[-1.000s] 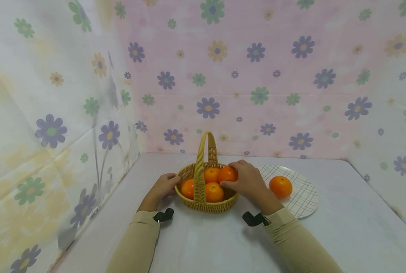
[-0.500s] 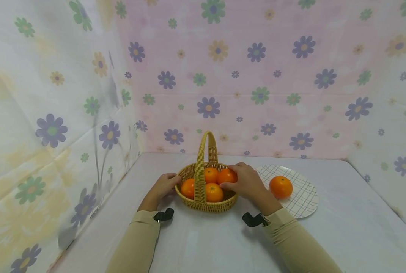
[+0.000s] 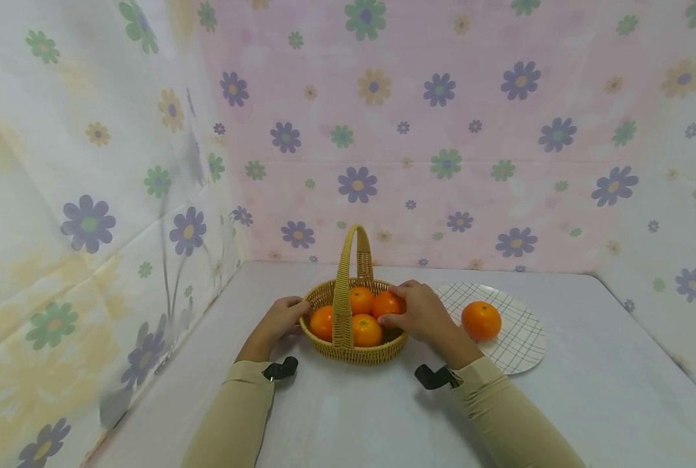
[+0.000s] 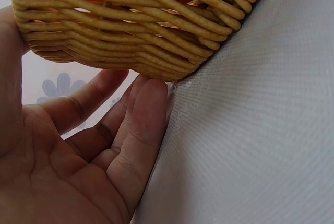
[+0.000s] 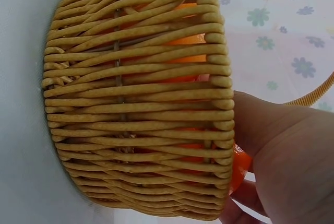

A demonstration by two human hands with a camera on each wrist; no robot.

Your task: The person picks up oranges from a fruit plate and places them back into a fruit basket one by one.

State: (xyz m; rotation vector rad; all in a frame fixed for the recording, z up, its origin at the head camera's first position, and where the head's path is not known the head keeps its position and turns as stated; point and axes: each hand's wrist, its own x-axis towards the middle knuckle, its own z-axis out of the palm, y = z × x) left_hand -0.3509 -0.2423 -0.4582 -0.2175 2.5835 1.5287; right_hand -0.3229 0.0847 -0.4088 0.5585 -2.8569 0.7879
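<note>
A yellow wicker basket [image 3: 356, 354] with an upright handle stands on the table. My left hand [image 3: 276, 326] holds its left side, thumb over the rim; in the left wrist view the fingers [image 4: 148, 114] reach under the woven wall. At the right side of the basket my right hand [image 3: 427, 316] grips an orange [image 3: 388, 303] between thumb and fingers, inside the rim. Beside it lie three more: a back orange [image 3: 361, 300], a front orange [image 3: 367, 329] and a left orange [image 3: 321, 323], partly behind the handle. The right wrist view shows the basket wall [image 5: 141, 104] hiding most of the fruit.
Right of the basket, a white plate [image 3: 526, 335] with a dark grid pattern bears one orange [image 3: 481, 320]. The right forearm overlaps the plate's near-left edge. Flower-print cloth [image 3: 406, 162] hangs behind the white table [image 3: 360, 416] and along both sides.
My right hand has moved slightly down and left, and the orange it grips sits lower among the others. The left hand has kept its place on the basket.
</note>
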